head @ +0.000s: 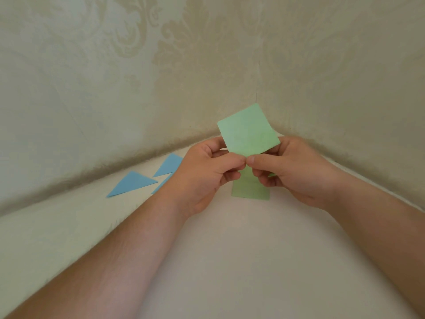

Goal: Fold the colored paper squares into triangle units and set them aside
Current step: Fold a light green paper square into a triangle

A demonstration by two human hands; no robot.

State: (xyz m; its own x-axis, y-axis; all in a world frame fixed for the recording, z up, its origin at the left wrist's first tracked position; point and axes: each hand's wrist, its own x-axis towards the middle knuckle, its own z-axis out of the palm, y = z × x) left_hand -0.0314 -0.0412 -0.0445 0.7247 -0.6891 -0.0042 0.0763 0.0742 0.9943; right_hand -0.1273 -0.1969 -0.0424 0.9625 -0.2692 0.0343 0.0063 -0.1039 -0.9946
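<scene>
Head view: left hand (207, 173) and right hand (292, 171) both pinch one green paper square (248, 132) by its near corner, raised above the green stack (250, 192); three blue folded paper triangles (133, 184) lie left.

Head camera, close, facing forward-down toward table (230, 261) corner.

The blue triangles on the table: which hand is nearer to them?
Left. The left hand is right beside the blue triangles, partly covering one; the right hand is farther away, past the green paper.
</scene>
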